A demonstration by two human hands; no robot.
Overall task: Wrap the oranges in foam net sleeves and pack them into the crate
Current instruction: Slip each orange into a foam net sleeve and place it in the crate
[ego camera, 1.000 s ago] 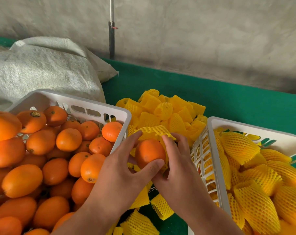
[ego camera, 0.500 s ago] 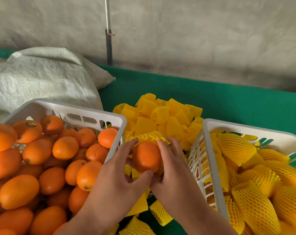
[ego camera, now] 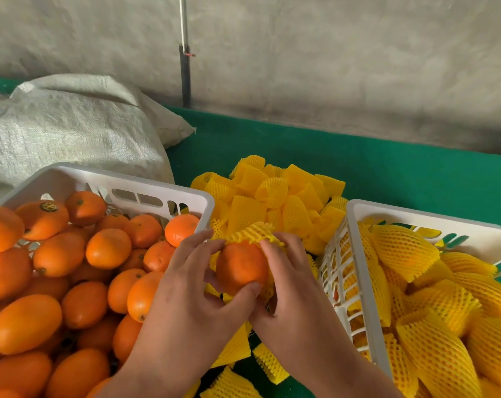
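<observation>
**A:** Status on the hands?

**B:** Both on one smooth round orange point(ego camera: 241, 267), held over the gap between the two crates. My left hand point(ego camera: 192, 285) grips it from the left side, thumb curled under the near face, fingers spread along the far side. My right hand point(ego camera: 286, 280) pinches a yellow foam net sleeve point(ego camera: 255, 232), ribbed open mesh. The sleeve sits bunched on the far top of the fruit and runs down its right side under my fingers. The near face of the fruit is bare peel.

**A:** Where's the supply?

**B:** White slotted plastic crate of loose oranges point(ego camera: 146, 185) at the near-left of the green felt-like table cover point(ego camera: 387, 173). The fruit is glossy, mostly oval, heaped up to the rim. One carries a round sticker point(ego camera: 48, 207).

**A:** Packed side?

**B:** White plastic lattice crate point(ego camera: 416, 212) at the near-right, holding sleeved oranges point(ego camera: 398, 248), netting stretched over each.

**A:** Spare sleeves?

**B:** Pile of empty yellow foam sleeves point(ego camera: 272, 193) on the cover between the crates, toward the far edge. They're short flattened tubes. A few more lie below my wrists.

**A:** Anything else?

**B:** Coarse woven off-white sack point(ego camera: 71, 130) at the far-left, touching the supply crate's back wall. Rough grey wall point(ego camera: 329, 67) behind, with a thin vertical pole point(ego camera: 184, 67) against it.
</observation>
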